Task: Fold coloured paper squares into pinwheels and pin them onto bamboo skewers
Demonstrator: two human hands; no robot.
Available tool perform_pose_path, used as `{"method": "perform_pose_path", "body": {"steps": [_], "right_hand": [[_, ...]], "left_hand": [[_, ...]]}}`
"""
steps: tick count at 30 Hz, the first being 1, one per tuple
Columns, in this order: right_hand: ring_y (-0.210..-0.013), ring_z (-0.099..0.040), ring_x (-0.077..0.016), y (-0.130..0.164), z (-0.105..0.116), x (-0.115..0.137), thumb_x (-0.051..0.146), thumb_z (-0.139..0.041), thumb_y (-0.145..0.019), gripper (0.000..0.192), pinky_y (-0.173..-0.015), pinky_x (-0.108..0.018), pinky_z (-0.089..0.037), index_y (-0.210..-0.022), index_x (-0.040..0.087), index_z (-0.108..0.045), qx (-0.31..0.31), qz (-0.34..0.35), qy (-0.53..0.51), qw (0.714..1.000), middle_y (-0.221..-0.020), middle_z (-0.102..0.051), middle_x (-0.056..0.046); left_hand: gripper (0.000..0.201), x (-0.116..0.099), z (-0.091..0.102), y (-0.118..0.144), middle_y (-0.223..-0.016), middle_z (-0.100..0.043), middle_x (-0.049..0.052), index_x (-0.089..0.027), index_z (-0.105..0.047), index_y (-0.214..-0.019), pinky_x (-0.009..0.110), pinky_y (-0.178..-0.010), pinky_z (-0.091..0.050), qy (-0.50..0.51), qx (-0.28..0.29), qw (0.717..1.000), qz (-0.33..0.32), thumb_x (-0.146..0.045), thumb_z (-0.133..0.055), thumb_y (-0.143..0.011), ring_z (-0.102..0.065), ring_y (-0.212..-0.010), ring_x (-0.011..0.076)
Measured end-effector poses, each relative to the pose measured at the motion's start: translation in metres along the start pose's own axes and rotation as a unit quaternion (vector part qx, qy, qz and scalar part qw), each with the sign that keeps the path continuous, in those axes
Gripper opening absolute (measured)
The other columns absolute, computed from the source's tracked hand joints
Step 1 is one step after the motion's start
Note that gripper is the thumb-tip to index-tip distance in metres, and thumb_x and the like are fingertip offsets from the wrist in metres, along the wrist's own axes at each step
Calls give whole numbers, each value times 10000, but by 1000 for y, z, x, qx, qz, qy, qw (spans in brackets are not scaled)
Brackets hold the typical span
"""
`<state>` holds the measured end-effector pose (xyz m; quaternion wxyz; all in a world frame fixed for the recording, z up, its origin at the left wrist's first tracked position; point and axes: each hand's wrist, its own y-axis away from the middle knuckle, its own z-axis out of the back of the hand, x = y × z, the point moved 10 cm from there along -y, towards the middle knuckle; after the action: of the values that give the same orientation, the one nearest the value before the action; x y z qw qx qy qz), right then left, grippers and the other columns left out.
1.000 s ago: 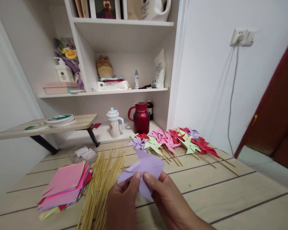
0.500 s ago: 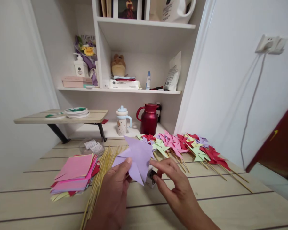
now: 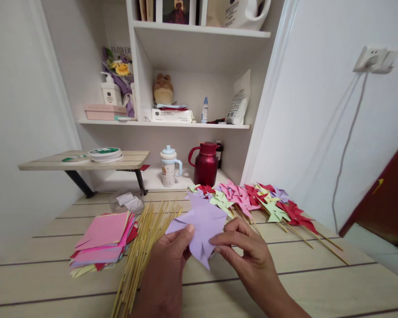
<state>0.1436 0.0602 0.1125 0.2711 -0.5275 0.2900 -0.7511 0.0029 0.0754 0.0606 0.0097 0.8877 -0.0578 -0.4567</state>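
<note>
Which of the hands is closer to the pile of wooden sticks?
Left. The left hand holds the purple paper right beside the wooden sticks; the right hand is on the paper's far side.

lilac paper pinwheel [image 3: 202, 225], dark-red jug [image 3: 205, 164]

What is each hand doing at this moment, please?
Left hand: closed on the purple paper pinwheel, thumb on top.
Right hand: fingertips pinching the same pinwheel at its right edge.

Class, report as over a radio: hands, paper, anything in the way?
Left hand and right hand both pinch the folded lilac paper pinwheel. Bamboo sticks lie alongside, not obstructing.
</note>
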Motion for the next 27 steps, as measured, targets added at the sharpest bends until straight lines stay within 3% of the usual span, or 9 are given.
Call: {"method": "perform_pose_path", "body": {"steps": [7, 15, 22, 27], "right_hand": [[-711, -564, -202, 0, 0, -14, 289, -748, -792, 44, -629, -315, -434, -760, 276, -776, -14, -86, -47, 995, -705, -632, -29], [-594, -490, -167, 3, 4, -16, 338, -741, -789, 125, -549, -287, -367, -689, 265, -758, -43, -127, -27, 991, -623, -567, -3], [-569, -477, -158, 5, 3, -1, 321, -737, -779, 145, -527, -282, -356, -658, 241, -730, -31, -109, 31, 993, -610, -566, -5], [-571, -463, -149, 5, 3, -7, 314, -720, -775, 190, -522, -275, -345, -614, 218, -687, -23, -153, 25, 988, -622, -550, -2]], "left_hand": [[279, 6, 7, 2, -774, -769, 75, -128, -781, -898, 303, -720, -536, -31, -36, 999, 20, -309, -792, -687, -708, -766, 228], [280, 5, 15, -2, -750, -764, 73, -136, -787, -850, 316, -692, -517, -77, -51, 996, -9, -353, -802, -673, -691, -710, 225], [218, 8, 21, -5, -706, -758, 62, -149, -774, -750, 305, -652, -501, -95, -73, 993, -7, -337, -816, -647, -666, -619, 200], [187, 6, 18, -2, -684, -757, 54, -154, -777, -773, 325, -678, -516, -96, -78, 992, -25, -307, -799, -667, -671, -584, 200]]}}
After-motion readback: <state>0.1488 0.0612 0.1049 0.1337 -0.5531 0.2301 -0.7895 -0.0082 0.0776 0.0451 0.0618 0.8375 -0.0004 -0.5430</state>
